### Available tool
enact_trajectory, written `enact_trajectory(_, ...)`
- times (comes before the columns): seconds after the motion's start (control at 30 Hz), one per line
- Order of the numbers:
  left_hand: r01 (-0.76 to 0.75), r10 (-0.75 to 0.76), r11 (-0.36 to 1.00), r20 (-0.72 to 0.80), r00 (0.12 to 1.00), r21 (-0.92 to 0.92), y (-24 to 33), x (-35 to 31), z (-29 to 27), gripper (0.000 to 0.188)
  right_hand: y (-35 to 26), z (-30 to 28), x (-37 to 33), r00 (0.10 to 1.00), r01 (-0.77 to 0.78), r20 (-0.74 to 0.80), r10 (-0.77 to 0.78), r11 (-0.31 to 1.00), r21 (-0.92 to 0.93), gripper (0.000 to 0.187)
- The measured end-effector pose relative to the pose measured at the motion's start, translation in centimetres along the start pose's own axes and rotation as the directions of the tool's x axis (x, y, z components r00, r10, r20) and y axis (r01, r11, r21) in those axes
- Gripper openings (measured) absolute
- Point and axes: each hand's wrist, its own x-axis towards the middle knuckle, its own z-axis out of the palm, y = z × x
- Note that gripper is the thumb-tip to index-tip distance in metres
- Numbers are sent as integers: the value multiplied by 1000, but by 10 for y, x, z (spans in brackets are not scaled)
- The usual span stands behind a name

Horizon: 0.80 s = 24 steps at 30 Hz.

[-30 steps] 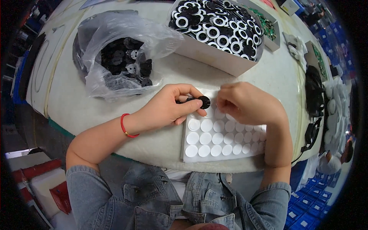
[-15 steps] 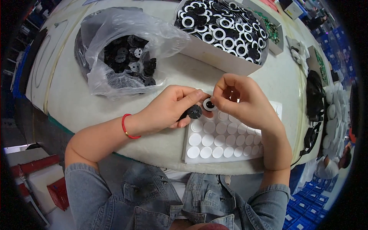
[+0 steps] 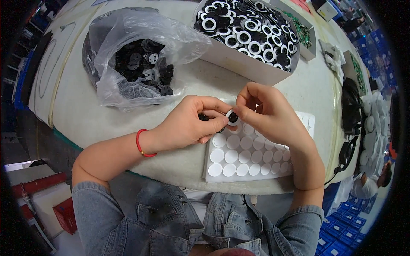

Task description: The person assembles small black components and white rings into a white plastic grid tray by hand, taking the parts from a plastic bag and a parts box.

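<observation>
A small black disc with a white ring on its face (image 3: pixel 232 117) sits between my two hands, above the near middle of the table. My right hand (image 3: pixel 275 115) pinches its right edge between thumb and forefinger. The thumb and forefinger of my left hand (image 3: pixel 185 121) press on its left side. Dark discs (image 3: pixel 203 117) show between the curled fingers of that left hand, mostly covered by the thumb. Below both hands lies a white sheet of round white stickers (image 3: pixel 232 155), its upper part hidden by my right hand and forearm.
A clear plastic bag (image 3: pixel 112 91) of plain black discs stands open at the far left. Behind my hands is a white box (image 3: pixel 243 67) heaped with ringed discs. Green circuit boards (image 3: pixel 302 32) fill another box beyond it. Black cables (image 3: pixel 348 145) lie along the right edge.
My left thumb has moved right onto the ringed disc. The black disc that showed at my left fingertips is now mostly hidden in that hand. The ringed disc has turned slightly.
</observation>
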Motion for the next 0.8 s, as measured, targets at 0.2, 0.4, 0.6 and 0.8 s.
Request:
enact_trajectory(0.2, -60, 61, 997, -34, 998, 46, -2, -2, 2, 21, 2, 3, -1, 998, 48, -32, -48, 999, -3, 11)
enact_trajectory(0.4, -9, 11, 1000, -98, 995, 22, 3, -8, 11, 20, 6, -4, -2, 995, -10, 97, 5, 998, 56, 14)
enact_trajectory(0.6, -7, 3, 999, -121, 993, -33, 2, -10, 15, 19, 11, -6, -1, 984, -32, 176, 5, 988, 151, 22)
enact_trajectory(0.8, -28, 22, 999, -136, 990, -37, 6, -9, 11, 18, 9, -5, 0, 977, -14, 214, -21, 987, 160, 27)
